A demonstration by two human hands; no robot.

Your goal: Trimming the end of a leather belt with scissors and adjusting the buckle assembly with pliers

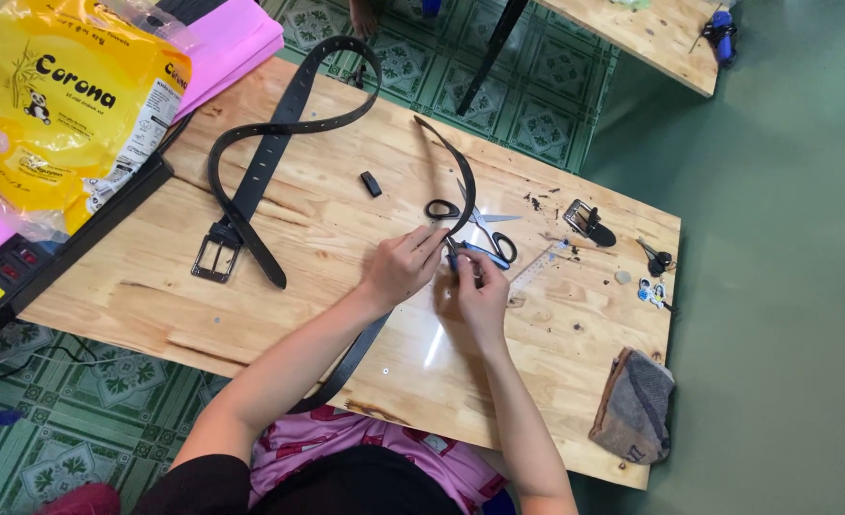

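My left hand (pixel 399 267) pinches a black belt strap (pixel 463 181) near the middle of a wooden table (pixel 279 315). The strap arcs away over the table and also runs back under my left forearm, past the near edge. My right hand (pixel 475 298) is closed on a small blue-handled tool (pixel 470 252) held against the strap, just by my left fingertips. Black-handled scissors (pixel 487 229) lie just beyond both hands, partly under the strap.
A second black belt (pixel 265 153) with a metal buckle (pixel 216 259) lies to the left. A small black loop (pixel 371 183), a loose buckle (pixel 585 219), a clear ruler (pixel 535 269) and small trinkets (pixel 653 277) sit around. A folded cloth (pixel 635 405), a yellow bag (pixel 60 105), pink sheets (pixel 237 38) and a power strip (pixel 8 277) line the edges.
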